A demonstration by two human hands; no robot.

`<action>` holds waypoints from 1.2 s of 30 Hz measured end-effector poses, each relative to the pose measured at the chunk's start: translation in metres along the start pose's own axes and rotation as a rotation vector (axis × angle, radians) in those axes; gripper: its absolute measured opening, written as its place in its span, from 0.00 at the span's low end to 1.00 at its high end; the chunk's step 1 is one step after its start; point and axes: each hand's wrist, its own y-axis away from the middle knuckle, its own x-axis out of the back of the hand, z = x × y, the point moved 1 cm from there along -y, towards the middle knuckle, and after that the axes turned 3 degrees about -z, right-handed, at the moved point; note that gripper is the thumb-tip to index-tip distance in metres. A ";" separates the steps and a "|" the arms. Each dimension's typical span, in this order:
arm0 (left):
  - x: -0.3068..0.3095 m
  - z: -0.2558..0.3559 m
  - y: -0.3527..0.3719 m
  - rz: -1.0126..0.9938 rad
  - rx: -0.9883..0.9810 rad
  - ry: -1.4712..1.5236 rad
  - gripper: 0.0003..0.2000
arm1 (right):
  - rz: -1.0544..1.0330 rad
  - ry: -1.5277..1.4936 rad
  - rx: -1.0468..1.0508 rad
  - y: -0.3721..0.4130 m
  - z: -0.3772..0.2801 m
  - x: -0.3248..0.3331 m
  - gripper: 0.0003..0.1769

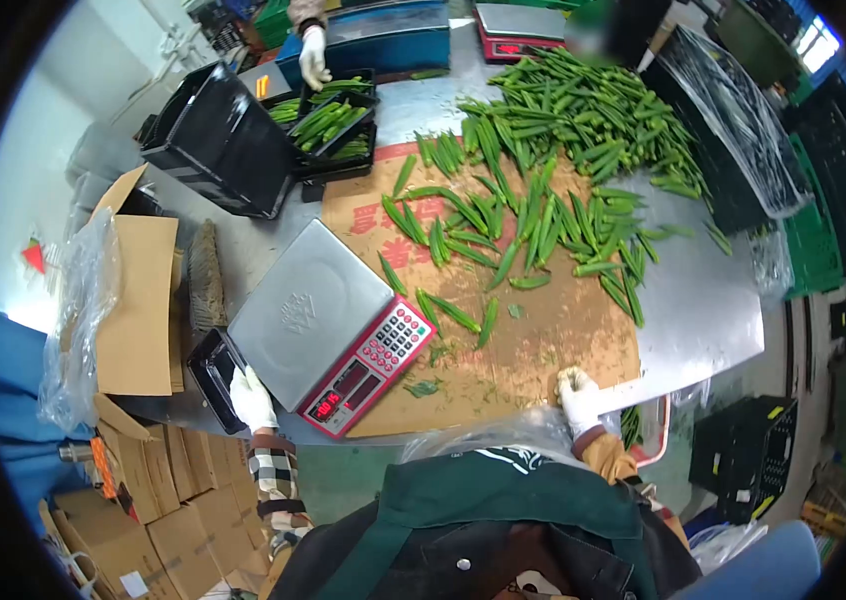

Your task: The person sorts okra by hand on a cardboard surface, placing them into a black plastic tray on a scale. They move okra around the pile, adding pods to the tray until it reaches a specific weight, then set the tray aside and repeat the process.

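My left hand (254, 401), in a white glove, grips the right rim of a black plastic tray (205, 372) at the table's left front edge. Just right of that tray stands a red-sided scale (305, 305) with a bare steel plate and lit red digits. My right hand (577, 398), also gloved, rests at the front edge of the cardboard sheet (543, 345) with its fingers curled in; whether anything is inside them is hidden. Loose okra pods (540, 225) lie across the cardboard beyond my hands, and a large okra heap (593, 110) rises at the back right.
A co-worker's gloved hand (313, 58) hovers over black trays of okra (331, 125) at the back left. Near it stands a tall black crate (223, 140). A second scale (520, 30) sits at the back. An open cardboard box (138, 300) flanks the table's left side.
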 end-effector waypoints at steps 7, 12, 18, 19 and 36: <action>-0.014 -0.051 -0.039 -0.123 0.116 0.497 0.14 | -0.021 -0.096 -0.018 0.005 -0.011 -0.003 0.03; 0.000 -0.046 -0.043 0.030 0.138 0.420 0.12 | -0.014 -0.104 0.016 0.005 -0.003 -0.006 0.02; 0.065 0.058 -0.002 0.399 0.036 0.421 0.15 | -0.026 -0.033 0.014 0.002 0.003 -0.009 0.03; 0.064 0.081 0.011 0.349 -0.098 0.366 0.14 | -0.039 -0.073 0.044 0.001 0.005 -0.010 0.03; -0.034 0.368 0.084 -0.605 -0.547 0.845 0.31 | 0.352 -0.203 0.275 -0.127 -0.073 0.102 0.23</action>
